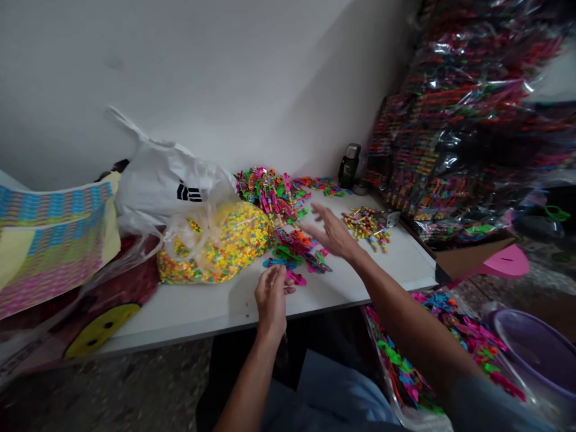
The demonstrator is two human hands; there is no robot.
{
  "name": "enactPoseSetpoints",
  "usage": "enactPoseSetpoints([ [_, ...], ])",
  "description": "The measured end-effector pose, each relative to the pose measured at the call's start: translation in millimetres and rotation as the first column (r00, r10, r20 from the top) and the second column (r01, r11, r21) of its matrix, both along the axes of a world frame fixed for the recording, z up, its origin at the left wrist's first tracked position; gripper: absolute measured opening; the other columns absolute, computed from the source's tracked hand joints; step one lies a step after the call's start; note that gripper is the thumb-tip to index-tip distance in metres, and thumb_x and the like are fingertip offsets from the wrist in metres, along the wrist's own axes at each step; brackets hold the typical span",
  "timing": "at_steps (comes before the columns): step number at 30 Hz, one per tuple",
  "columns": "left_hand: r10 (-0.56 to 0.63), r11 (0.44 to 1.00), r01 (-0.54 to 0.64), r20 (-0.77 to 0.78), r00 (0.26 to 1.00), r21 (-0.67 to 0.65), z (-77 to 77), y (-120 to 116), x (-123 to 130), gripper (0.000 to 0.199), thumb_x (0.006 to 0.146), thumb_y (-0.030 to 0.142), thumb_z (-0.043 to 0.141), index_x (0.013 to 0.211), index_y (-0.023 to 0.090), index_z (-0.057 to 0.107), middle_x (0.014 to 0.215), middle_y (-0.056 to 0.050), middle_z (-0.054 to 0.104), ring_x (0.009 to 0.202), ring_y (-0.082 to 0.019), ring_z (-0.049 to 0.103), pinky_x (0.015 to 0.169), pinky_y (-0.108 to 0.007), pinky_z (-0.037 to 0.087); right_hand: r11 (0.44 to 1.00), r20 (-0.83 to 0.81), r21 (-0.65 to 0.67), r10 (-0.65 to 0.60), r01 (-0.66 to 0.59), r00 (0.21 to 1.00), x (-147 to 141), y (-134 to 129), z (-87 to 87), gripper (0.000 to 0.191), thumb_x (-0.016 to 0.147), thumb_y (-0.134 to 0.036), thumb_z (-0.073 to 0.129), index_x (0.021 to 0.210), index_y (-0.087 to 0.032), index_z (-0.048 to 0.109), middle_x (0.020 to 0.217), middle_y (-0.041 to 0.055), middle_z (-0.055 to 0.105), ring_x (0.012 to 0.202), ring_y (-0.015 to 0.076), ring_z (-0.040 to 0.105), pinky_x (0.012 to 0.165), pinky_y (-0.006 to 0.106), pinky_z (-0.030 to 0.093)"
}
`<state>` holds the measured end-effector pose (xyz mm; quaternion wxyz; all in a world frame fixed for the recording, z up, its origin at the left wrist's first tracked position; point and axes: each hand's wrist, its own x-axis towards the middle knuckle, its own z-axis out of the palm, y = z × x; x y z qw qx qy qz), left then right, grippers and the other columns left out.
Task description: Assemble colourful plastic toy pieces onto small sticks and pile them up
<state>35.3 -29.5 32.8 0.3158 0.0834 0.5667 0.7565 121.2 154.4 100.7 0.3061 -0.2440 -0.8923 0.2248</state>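
My left hand is at the front part of the white table, its fingers curled together; what they hold, if anything, is too small to make out. Just beyond its fingertips lies a flat pink plastic piece. My right hand reaches over the table with its fingers apart and nothing in them. Beneath and left of it lie loose colourful plastic pieces, green, blue and red. To its right is a pile of short multicoloured striped sticks. Farther back sits a heap of bright plastic pieces.
A clear bag of yellow mixed beads and a white plastic bag stand at left. A dark flask is by the wall. Wrapped bundles are stacked at right. A purple bucket stands below, beside a bag of coloured pieces.
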Motion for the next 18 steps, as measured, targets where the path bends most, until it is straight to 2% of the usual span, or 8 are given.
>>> enactPoseSetpoints([
  [3, -0.005, 1.000, 0.005, -0.002, 1.000, -0.017, -8.3, -1, 0, 0.052, 0.072, 0.047, 0.077, 0.105, 0.011, 0.060, 0.084, -0.005, 0.060, 0.064, -0.013, 0.057, 0.053, -0.025, 0.049, 0.999, 0.239, 0.033, -0.044, 0.037, 0.970, 47, -28, -42.0, 0.070, 0.085, -0.059, 0.063, 0.141, -0.019, 0.049, 0.127, 0.0122, 0.058, 0.111, 0.0260, 0.056, 0.094, 0.038, 0.046],
  [6, -0.021, 1.000, 0.020, -0.039, 0.999, -0.018, -10.1, 7, 0, 0.050, 0.074, 0.048, 0.076, 0.105, 0.011, 0.060, 0.080, -0.005, 0.061, 0.063, -0.013, 0.057, 0.051, -0.024, 0.048, 0.995, 0.331, 0.062, -0.090, 0.073, 0.939, 70, -43, -79.5, 0.046, 0.092, -0.047, 0.059, 0.130, -0.021, 0.060, 0.118, 0.0105, 0.063, 0.108, 0.0272, 0.056, 0.094, 0.041, 0.043],
  [9, -0.052, 0.998, 0.048, -0.114, 0.992, -0.033, -4.4, 11, -3, 0.048, 0.075, 0.047, 0.075, 0.105, 0.012, 0.061, 0.077, -0.004, 0.061, 0.063, -0.014, 0.058, 0.051, -0.024, 0.048, 0.995, 0.156, -0.056, -0.070, 0.080, 0.985, 70, -39, -90.2, 0.032, 0.098, -0.035, 0.049, 0.121, -0.019, 0.065, 0.115, 0.0099, 0.064, 0.106, 0.0224, 0.056, 0.096, 0.037, 0.041],
  [11, -0.042, 0.999, 0.039, -0.135, 0.990, -0.030, 2.3, 8, -7, 0.048, 0.074, 0.046, 0.076, 0.105, 0.012, 0.062, 0.078, -0.004, 0.060, 0.062, -0.014, 0.058, 0.051, -0.024, 0.047, 0.963, -0.014, -0.264, -0.049, 0.043, 0.999, 69, -36, -83.3, 0.033, 0.099, -0.038, 0.048, 0.118, -0.017, 0.066, 0.108, 0.0094, 0.065, 0.098, 0.0191, 0.058, 0.090, 0.033, 0.044],
  [13, -0.005, 1.000, 0.004, -0.110, 0.994, -0.006, 9.7, 4, -10, 0.048, 0.072, 0.047, 0.077, 0.102, 0.012, 0.062, 0.081, -0.005, 0.061, 0.062, -0.013, 0.057, 0.051, -0.024, 0.047, 0.853, -0.153, -0.519, -0.028, -0.056, 0.988, 68, -37, -72.3, 0.036, 0.099, -0.044, 0.048, 0.111, -0.015, 0.066, 0.095, 0.0072, 0.065, 0.085, 0.0164, 0.057, 0.081, 0.029, 0.045],
  [15, -0.003, 0.999, 0.003, -0.016, 1.000, 0.041, 17.0, 1, -11, 0.050, 0.072, 0.050, 0.076, 0.101, 0.012, 0.062, 0.087, -0.007, 0.062, 0.067, -0.014, 0.059, 0.055, -0.025, 0.049, 0.673, -0.275, -0.715, -0.017, -0.192, 0.961, 68, -46, -63.3, 0.039, 0.098, -0.049, 0.049, 0.103, -0.014, 0.064, 0.086, 0.0056, 0.062, 0.076, 0.0145, 0.054, 0.073, 0.027, 0.045],
  [17, -0.090, 0.988, 0.073, 0.126, 0.988, 0.137, 23.9, 1, -9, 0.057, 0.076, 0.060, 0.070, 0.104, 0.011, 0.062, 0.096, -0.011, 0.064, 0.077, -0.018, 0.062, 0.062, -0.028, 0.052, 0.508, -0.380, -0.802, -0.032, -0.312, 0.925, 67, -58, -58.6, 0.039, 0.096, -0.051, 0.052, 0.098, -0.013, 0.061, 0.084, 0.0059, 0.061, 0.072, 0.0138, 0.053, 0.070, 0.027, 0.045],
  [18, -0.160, 0.973, 0.121, 0.195, 0.968, 0.199, 27.2, 2, -8, 0.062, 0.079, 0.065, 0.064, 0.107, 0.010, 0.062, 0.099, -0.014, 0.064, 0.082, -0.019, 0.063, 0.066, -0.029, 0.053, 0.452, -0.407, -0.821, -0.036, -0.348, 0.913, 66, -65, -57.3, 0.039, 0.095, -0.052, 0.053, 0.097, -0.013, 0.060, 0.084, 0.0062, 0.060, 0.071, 0.0138, 0.053, 0.069, 0.027, 0.045],
])
